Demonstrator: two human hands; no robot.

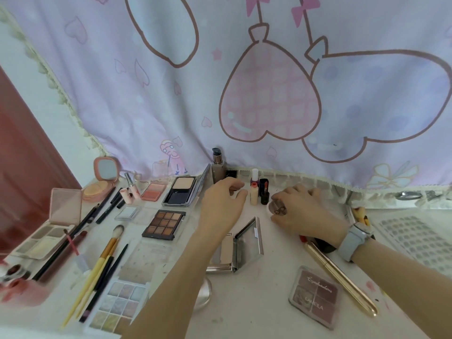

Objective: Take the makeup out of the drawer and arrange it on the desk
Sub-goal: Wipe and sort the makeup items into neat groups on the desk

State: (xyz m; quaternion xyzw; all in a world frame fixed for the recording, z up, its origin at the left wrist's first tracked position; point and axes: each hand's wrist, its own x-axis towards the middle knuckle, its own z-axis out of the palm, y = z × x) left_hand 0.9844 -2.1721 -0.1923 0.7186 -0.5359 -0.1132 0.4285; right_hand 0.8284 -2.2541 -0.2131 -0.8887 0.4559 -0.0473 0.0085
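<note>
Along the desk's (256, 302) left edge lie brushes (107, 250) and pencils, long axes running from the near-left corner toward the back. Right of them sits a brown nine-pan palette (164, 224). The left hand (223, 204) hovers with fingers loosely curled, gripping nothing, just left of an upright peach tube (254, 193) at the back edge. The right hand (300, 209) cups a round clear jar (277, 208); its print is partly hidden. Near the front-right corner lies a palette (314, 296) reading "Eyeshadow" and "LANEILA", beside a gold pen (340, 277) pointing to that corner.
</note>
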